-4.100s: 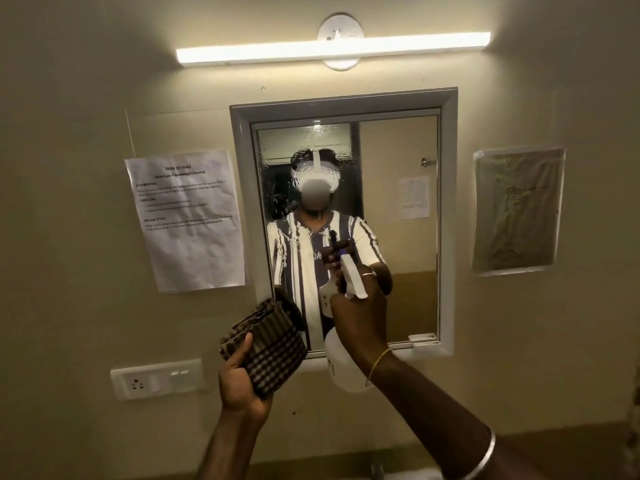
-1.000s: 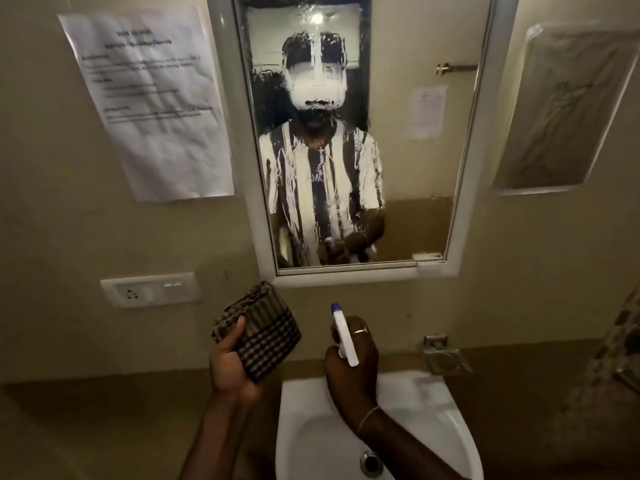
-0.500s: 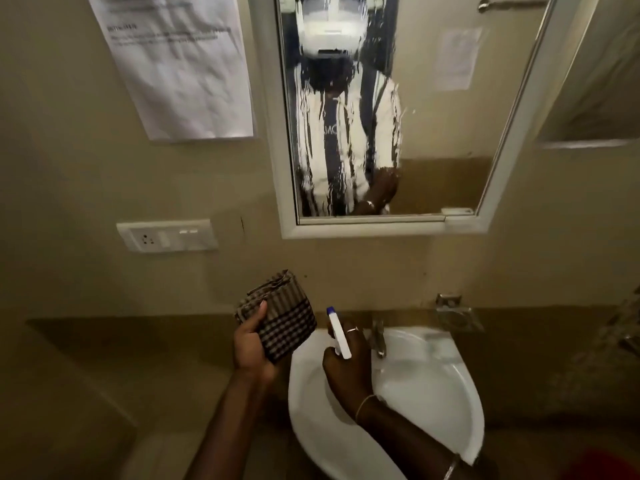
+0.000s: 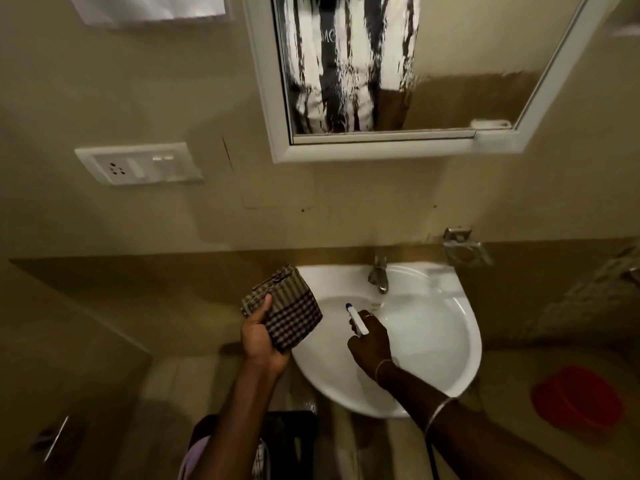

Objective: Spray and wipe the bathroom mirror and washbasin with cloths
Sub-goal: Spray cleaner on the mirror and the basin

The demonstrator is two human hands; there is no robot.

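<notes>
My left hand (image 4: 261, 341) holds a folded brown checked cloth (image 4: 287, 311) just left of the white washbasin (image 4: 446, 344). Over the bowl, my right hand (image 4: 370, 344) grips a white spray bottle (image 4: 356, 318) whose blue-tipped nozzle points up and left; the bottle's body is hidden under the hand. A metal tap (image 4: 379, 277) stands at the back of the basin. Above on the wall hangs the white-framed mirror (image 4: 446, 98), its left half streaked with running spray liquid.
A white socket plate (image 4: 138, 164) sits on the wall at left. A metal soap holder (image 4: 465, 249) is fixed right of the tap. A red bucket (image 4: 576, 398) stands on the floor at right. A paper notice (image 4: 152, 6) hangs at the top left.
The view has tilted down from the mirror to the basin. My right hand has lowered the spray bottle from the mirror to over the bowl. The mirror now shows wet streaks.
</notes>
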